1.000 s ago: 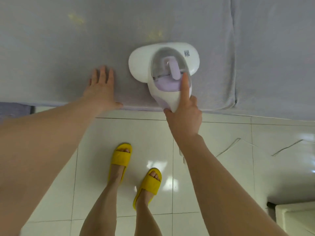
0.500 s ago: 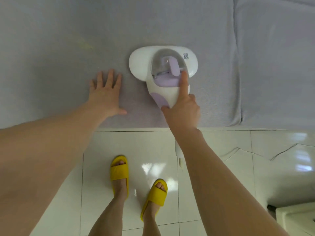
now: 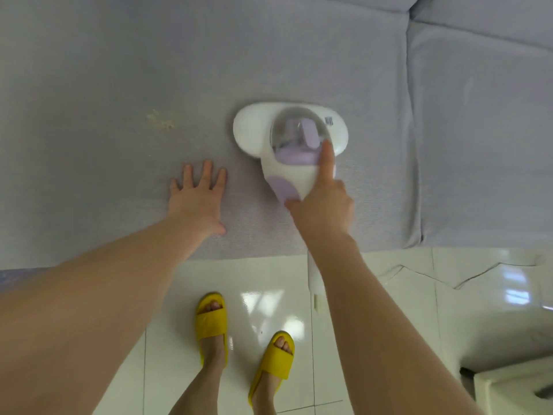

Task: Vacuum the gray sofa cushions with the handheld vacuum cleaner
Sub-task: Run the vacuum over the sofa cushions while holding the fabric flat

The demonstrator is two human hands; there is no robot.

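Note:
A white handheld vacuum cleaner [image 3: 254, 130] with a clear dome and lilac parts rests flat on the wide gray sofa cushion [image 3: 119, 85]. My right hand [image 3: 324, 205] grips its handle from the near side, index finger stretched along the body. My left hand [image 3: 197, 199] lies flat on the cushion, fingers spread, a little left of the vacuum and not touching it. A small yellowish patch of crumbs [image 3: 160, 121] sits on the fabric left of the vacuum head.
A second gray cushion [image 3: 478, 130] adjoins on the right across a seam. The sofa's front edge runs just below my hands. Glossy white floor tiles [image 3: 389, 310], my feet in yellow slippers [image 3: 211, 319], and a white object [image 3: 514, 390] at bottom right.
The vacuum and my right hand have moved farther in from the cushion's front edge. My left hand has also slid deeper onto the cushion. My feet have stepped closer to the sofa.

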